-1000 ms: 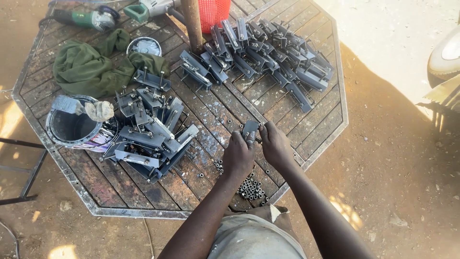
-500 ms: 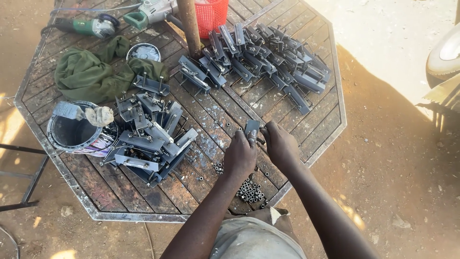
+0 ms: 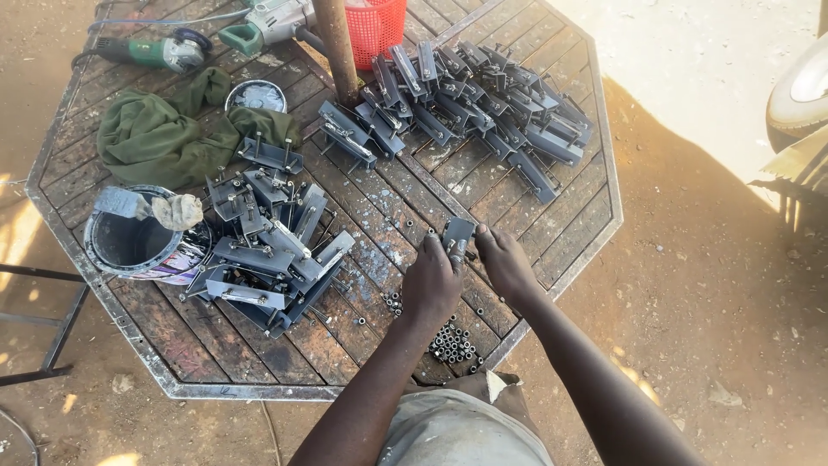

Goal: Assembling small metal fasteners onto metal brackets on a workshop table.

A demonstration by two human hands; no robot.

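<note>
Just below centre of frame, both hands meet on one small grey metal bracket (image 3: 456, 235) standing on the slatted octagonal table (image 3: 552, 259). Left hand (image 3: 431, 285) is curled w/ fingers closed on the bracket's lower left edge; right hand (image 3: 504, 263) pinches its right side, thumb and fingertips together on the part. So both grips are clamped on the same piece, held just off or on the slats – can't tell which.

Step in hand, as a judgement: looks like fitting or turning small hardware on the bracket, i.e. assembly of one unit. Loose nuts (image 3: 453, 343) lie in a heap near the bottom table edge, just below the left wrist, w/ a few more scattered beside it.

Left of centre, a jumbled pile of brackets (image 3: 267, 250) w/ bolts sticking up. Upper centre to upper right, a tidier row of brackets (image 3: 483, 95), near a rusty post (image 3: 338, 47) and a red basket (image 3: 375, 26). Upper left: green cloth (image 3: 164, 134), angle grinder (image 3: 164, 52). Left edge: paint tin (image 3: 138, 246) w/ a brush across it.

Whatever comes next calls for a fine fingertip grip, the left hand steadying the bracket so small parts don't drop thru the slat gaps.
</note>
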